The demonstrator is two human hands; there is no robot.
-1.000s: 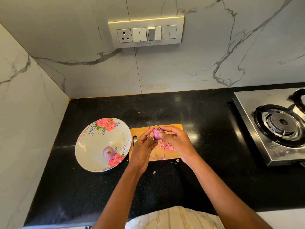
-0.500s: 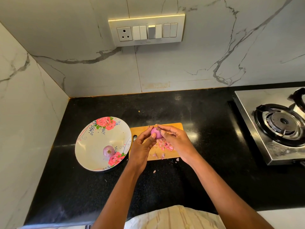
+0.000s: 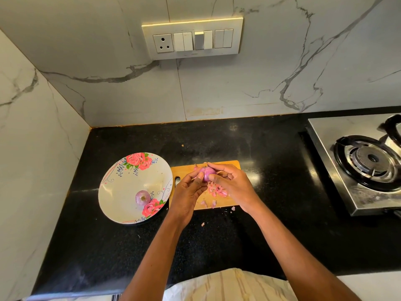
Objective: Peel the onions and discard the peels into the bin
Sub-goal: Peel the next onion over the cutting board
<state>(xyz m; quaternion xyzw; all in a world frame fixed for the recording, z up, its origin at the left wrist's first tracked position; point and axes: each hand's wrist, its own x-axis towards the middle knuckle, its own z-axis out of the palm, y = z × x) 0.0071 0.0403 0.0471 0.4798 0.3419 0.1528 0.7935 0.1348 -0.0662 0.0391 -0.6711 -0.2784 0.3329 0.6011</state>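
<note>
A small purple onion (image 3: 206, 172) is held above the wooden cutting board (image 3: 233, 165). My left hand (image 3: 188, 193) grips it from the left with thumb and fingers. My right hand (image 3: 233, 184) pinches it from the right, its index finger curled over the top. Pink peel scraps (image 3: 217, 190) lie on the board under my hands. A second onion (image 3: 142, 197) sits in the floral bowl (image 3: 117, 192) to the left. No bin is in view.
Black countertop (image 3: 260, 231) runs to marble walls at the back and left. A steel gas stove (image 3: 366, 161) stands at the right. Small peel bits (image 3: 202, 224) lie on the counter before the board. A switch panel (image 3: 192, 39) is on the back wall.
My hands have turned the onion slightly between the fingers; they stay over the board. The bowl and its onion have not moved.
</note>
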